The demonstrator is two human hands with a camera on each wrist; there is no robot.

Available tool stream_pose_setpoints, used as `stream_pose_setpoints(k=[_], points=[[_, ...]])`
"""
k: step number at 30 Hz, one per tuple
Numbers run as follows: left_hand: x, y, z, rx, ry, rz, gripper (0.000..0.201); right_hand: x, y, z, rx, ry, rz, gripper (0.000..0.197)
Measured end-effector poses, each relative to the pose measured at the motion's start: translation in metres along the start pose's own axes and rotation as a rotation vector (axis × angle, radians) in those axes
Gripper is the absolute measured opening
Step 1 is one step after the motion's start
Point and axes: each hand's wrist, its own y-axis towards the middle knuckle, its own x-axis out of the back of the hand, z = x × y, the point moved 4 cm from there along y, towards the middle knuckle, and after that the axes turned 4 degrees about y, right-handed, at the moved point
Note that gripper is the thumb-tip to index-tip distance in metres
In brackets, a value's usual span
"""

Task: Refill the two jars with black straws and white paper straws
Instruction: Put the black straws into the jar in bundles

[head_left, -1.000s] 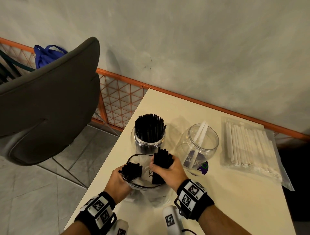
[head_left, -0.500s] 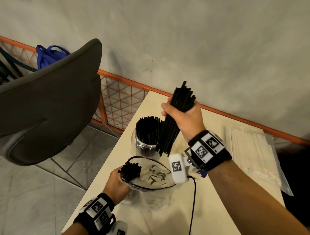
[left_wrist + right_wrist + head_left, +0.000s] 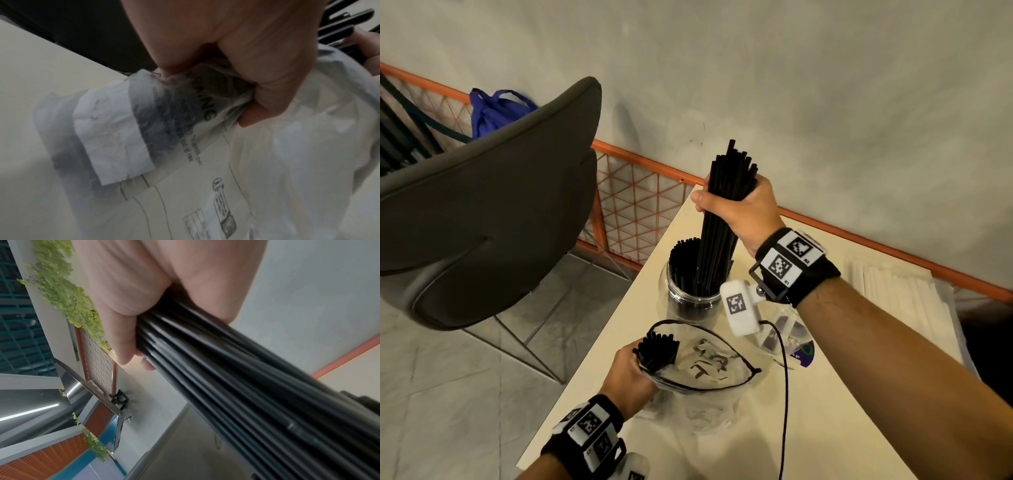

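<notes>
My right hand [image 3: 736, 202] grips a bundle of black straws [image 3: 722, 219] near its top end; the bundle's lower ends reach into the clear jar [image 3: 688, 294], which holds several more black straws. In the right wrist view the same black straws [image 3: 236, 386] run out of my fist [image 3: 164, 296]. My left hand [image 3: 630, 373] holds the clear plastic bag [image 3: 705, 380] together with a smaller bunch of black straws [image 3: 657, 349] at its open mouth. The left wrist view shows my fingers [image 3: 257, 73] pinching the bag [image 3: 287, 162]. The second jar [image 3: 791, 339] is mostly hidden behind my right wrist.
A pack of white paper straws [image 3: 900, 298] lies at the table's right side. The cream table [image 3: 825, 428] ends at a left edge beside a grey chair [image 3: 482, 205]. An orange mesh railing [image 3: 633, 205] and a grey wall stand behind; a blue bag [image 3: 493, 109] hangs there.
My right hand lifted a bundle of black straws out of the bag, carried it up and over, and lowered its ends into the black-straw jar. My left hand stayed on the bag.
</notes>
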Motion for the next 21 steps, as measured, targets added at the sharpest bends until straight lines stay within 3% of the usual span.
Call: stream_pose_setpoints(k=[8, 14, 21], points=[[0.0, -0.003, -0.006, -0.006, 0.004, 0.011, 0.017, 0.0, 0.004, -0.024, -0.087, -0.016, 0.012, 0.021], [0.002, -0.003, -0.003, 0.003, -0.012, 0.0, 0.019, 0.001, 0.005, -0.025, -0.077, 0.045, 0.084, 0.018], [0.003, -0.004, -0.003, -0.011, -0.021, -0.002, 0.019, 0.003, 0.0, -0.032, -0.082, 0.066, 0.073, 0.017]])
